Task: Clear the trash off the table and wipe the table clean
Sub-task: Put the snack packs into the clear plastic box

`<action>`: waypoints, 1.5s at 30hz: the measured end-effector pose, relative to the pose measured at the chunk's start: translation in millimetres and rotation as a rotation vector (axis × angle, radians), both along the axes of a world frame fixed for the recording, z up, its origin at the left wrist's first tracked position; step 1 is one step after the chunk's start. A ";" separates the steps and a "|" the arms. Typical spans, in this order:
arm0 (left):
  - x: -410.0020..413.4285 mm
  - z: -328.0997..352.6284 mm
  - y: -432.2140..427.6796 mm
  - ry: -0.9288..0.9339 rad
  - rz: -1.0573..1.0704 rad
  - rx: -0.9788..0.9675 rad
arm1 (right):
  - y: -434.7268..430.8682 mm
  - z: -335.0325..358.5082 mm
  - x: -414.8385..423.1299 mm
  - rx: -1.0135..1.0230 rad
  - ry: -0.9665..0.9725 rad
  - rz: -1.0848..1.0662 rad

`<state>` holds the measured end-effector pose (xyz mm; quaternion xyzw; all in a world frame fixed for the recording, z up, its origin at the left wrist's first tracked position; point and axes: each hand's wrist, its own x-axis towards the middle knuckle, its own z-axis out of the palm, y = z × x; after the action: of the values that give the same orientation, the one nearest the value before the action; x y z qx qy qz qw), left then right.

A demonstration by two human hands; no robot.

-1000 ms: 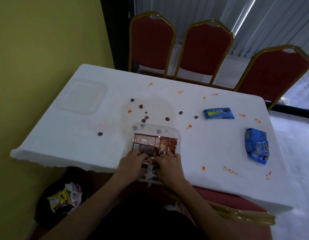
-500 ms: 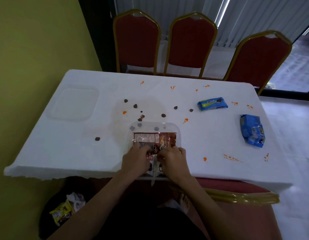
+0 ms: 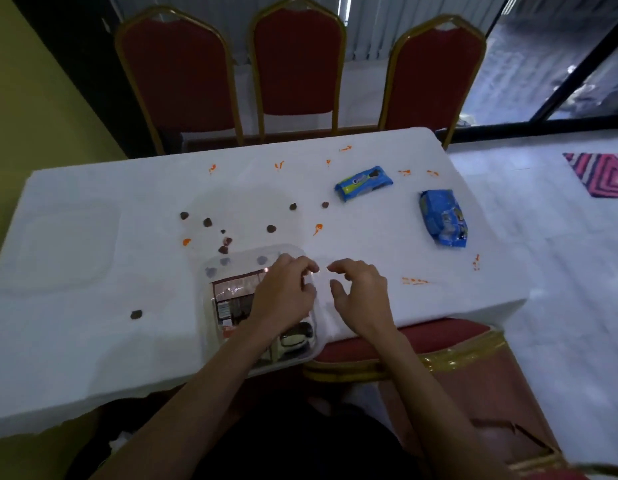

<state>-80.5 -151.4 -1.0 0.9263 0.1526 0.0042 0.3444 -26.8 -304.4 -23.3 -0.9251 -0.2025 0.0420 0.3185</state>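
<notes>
Two blue packets [image 3: 364, 183] [image 3: 443, 217] lie right of the clear tray [image 3: 243, 252]. The left hand [image 3: 283, 296] curls over the tray, grip unclear. The right hand [image 3: 361, 296], just beside the tray, is loosely curled and empty.

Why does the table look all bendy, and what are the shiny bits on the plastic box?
Head view: the wide-angle lens bows the edges of the table and leans the chairs. Head view: the small glints on the clear plastic box are light bouncing off it. Head view: the bottom right corner looks smeared.

A function or banquet room: red gold-framed banquet chairs [image 3: 297, 64] line a white-clothed tabletop [image 3: 93, 341], with vertical blinds [image 3: 370, 26] behind.
</notes>
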 end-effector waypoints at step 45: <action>320.0 -77.1 -89.7 0.304 0.183 0.111 | -156.0 -66.5 288.6 -0.010 0.390 -0.514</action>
<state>239.5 -241.2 -78.0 0.9161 0.2861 -0.0962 0.2638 261.7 -460.5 -89.8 -0.9220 0.1027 0.1376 0.3470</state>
